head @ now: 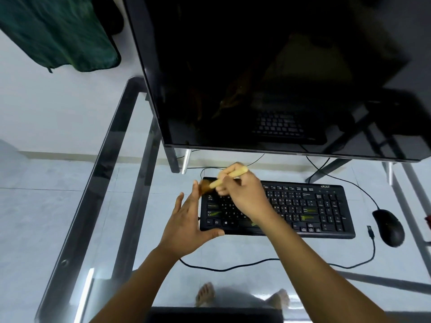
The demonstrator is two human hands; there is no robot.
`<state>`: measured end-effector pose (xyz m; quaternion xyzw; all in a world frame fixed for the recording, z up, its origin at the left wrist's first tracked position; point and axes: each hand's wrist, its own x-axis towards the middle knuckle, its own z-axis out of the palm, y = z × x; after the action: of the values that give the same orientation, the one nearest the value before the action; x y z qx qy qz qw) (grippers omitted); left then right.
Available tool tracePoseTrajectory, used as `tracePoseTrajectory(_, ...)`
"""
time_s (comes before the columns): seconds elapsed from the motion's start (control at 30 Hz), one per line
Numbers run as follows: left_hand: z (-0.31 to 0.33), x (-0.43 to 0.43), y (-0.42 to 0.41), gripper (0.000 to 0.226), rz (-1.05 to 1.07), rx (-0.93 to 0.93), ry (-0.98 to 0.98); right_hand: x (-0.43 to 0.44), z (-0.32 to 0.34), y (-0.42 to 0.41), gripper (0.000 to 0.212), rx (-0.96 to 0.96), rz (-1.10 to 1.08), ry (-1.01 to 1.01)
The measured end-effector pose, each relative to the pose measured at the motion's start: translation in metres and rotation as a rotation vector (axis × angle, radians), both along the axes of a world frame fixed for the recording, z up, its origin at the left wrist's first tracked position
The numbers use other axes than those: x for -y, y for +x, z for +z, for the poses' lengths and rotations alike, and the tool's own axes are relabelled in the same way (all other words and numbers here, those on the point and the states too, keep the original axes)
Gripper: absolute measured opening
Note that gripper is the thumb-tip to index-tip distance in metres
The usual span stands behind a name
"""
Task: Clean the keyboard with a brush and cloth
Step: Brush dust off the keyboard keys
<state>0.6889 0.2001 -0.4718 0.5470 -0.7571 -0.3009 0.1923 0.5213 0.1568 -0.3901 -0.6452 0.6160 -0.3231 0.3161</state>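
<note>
The keyboard point(303, 206), lying well in from the desk's point(98, 173) left edge, is being braced at its left end by the spread left grip point(186, 227) while the brush point(218, 181), pinched in the right grip point(245, 197), is being worked over its far-left keys.

Glass desk point(93, 183) on dark metal frame, pale tiled floor point(35, 178), white wall point(51, 113), green fabric point(58, 31) hanging

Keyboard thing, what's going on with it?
A person is brushing the black keyboard on the glass desk. The right hand grips a wooden brush, its bristles at the keyboard's far left corner. The left hand, fingers straight, steadies the keyboard's left end. A mouse lies to the right.
</note>
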Motion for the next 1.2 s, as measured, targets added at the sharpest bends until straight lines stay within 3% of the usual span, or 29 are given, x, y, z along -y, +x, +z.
tracePoseTrajectory(0.13, 0.0, 0.0, 0.0, 0.128, -0.009, -0.003, -0.01, -0.001, 0.0, 0.001, 0.009, -0.101, -0.01, -0.134)
tracePoseTrajectory(0.27, 0.001, 0.0, 0.0, 0.125, -0.008, 0.012, -0.01, -0.008, -0.005, 0.0, 0.008, -0.145, 0.174, -0.177)
tracePoseTrajectory(0.4, 0.004, 0.0, 0.0, 0.124, -0.014, 0.018, -0.005, -0.009, -0.008, -0.01, 0.009, -0.178, -0.052, -0.209)
tracePoseTrajectory(0.53, 0.004, -0.001, 0.0, 0.125, -0.006, 0.018, 0.004, -0.015, -0.007, -0.015, 0.009, -0.111, 0.09, -0.062)
tracePoseTrajectory(0.67, 0.004, -0.001, -0.001, 0.124, 0.001, 0.013, 0.011, -0.012, -0.001, -0.023, 0.012, -0.059, -0.111, -0.091)
tracePoseTrajectory(0.8, 0.004, -0.001, -0.001, 0.122, 0.002, 0.021, 0.007, -0.02, -0.005, -0.023, 0.011, -0.134, 0.168, -0.017)
tracePoseTrajectory(0.93, 0.005, -0.001, -0.001, 0.122, 0.009, 0.017, 0.013, -0.022, -0.003, -0.023, 0.012, -0.064, -0.058, -0.155)
tracePoseTrajectory(1.07, 0.007, -0.001, -0.001, 0.122, 0.005, 0.017, 0.009, -0.027, -0.003, -0.023, 0.01, -0.007, 0.05, 0.048)
tracePoseTrajectory(1.2, 0.009, 0.0, -0.001, 0.125, 0.008, 0.012, 0.036, -0.032, 0.0, -0.043, 0.017, 0.035, -0.19, -0.112)
